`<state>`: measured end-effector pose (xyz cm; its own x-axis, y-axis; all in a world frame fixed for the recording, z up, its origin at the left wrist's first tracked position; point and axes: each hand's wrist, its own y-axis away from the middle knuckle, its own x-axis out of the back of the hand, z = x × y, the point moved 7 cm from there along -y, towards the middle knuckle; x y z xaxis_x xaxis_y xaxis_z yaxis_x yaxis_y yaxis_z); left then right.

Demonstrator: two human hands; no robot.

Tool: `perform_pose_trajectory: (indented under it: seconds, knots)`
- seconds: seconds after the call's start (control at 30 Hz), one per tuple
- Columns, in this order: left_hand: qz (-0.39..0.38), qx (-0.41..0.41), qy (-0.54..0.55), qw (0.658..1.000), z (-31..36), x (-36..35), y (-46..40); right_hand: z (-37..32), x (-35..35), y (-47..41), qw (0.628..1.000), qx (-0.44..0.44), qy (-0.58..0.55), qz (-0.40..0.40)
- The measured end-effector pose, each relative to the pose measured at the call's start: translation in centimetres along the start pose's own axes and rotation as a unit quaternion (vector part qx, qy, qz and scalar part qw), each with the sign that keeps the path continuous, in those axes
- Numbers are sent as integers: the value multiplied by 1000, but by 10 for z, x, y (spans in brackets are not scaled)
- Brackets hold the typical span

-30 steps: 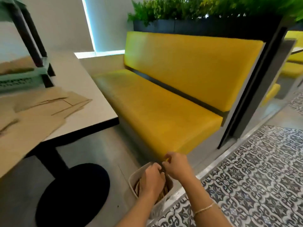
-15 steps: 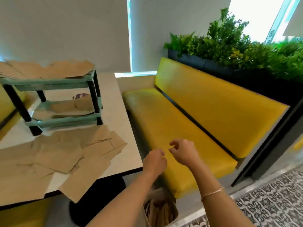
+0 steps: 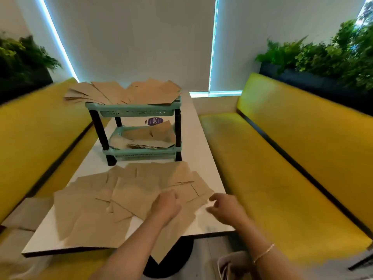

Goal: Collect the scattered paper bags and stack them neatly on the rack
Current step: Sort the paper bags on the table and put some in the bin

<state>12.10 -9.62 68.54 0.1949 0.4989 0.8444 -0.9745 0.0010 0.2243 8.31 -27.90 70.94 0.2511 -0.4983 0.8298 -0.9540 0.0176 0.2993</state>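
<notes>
Leftmost, a yellow bench (image 3: 36, 126) runs along the side of a white table (image 3: 199, 138), with dark green plants (image 3: 24, 57) in a planter behind its backrest. Brown paper bags (image 3: 113, 201) lie scattered flat across the near half of the table, overlapping one another at odd angles, and one of them hangs over the near edge. Behind them, toward the far end of the table, stands a small green rack (image 3: 139, 113) on black legs; its top shelf carries a loose fan of bags (image 3: 129, 92) that spill past its left edge, and its lower shelf holds a few more bags (image 3: 149, 136) (a purple round label (image 3: 154, 121) shows just above them). Near the front edge, the left hand (image 3: 167, 207) rests knuckles-up on the scattered bags, its fingers curled under so that I cannot tell whether they pinch any paper. Just beside it, the right hand (image 3: 226, 209) hovers at the right corner of the pile with its fingers loosely bent and spread apart, gripping nothing; a thin bracelet (image 3: 263, 252) circles that wrist. Below the right forearm a pale basket (image 3: 226, 263) sits on the floor, blurred. Farther right, a second yellow bench (image 3: 292, 162) faces the first, backed by another row of green plants (image 3: 327, 55).
</notes>
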Motion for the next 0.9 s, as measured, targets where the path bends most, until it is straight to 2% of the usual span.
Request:
perform_pose_trajectory:
  seconds: [0.07, 0.2, 0.47, 0.63, 0.77, 0.9]
  knots:
    - [-4, 17, 14, 1000, -17, 5, -21, -17, -28, -11, 999, 5, 21, -34]
    - [-16, 10, 16, 1000, -24, 7, -56, -42, -63, -36, 997, -6, 53, -48]
    - [3, -32, -18, 999, -3, 3, -103, -45, -81, -72, 991, -32, 83, -103]
    - [4, -46, -30, 998, 19, -4, -118, -44, -89, -81, 983, -14, 119, -138]
    - [-14, -68, -12, 998, 43, -15, -123, -28, -66, -91, 987, -17, 97, -129]
    - [-70, -150, -74, 984, 78, -32, -122, 8, 3, -101, 989, -36, 86, -118]
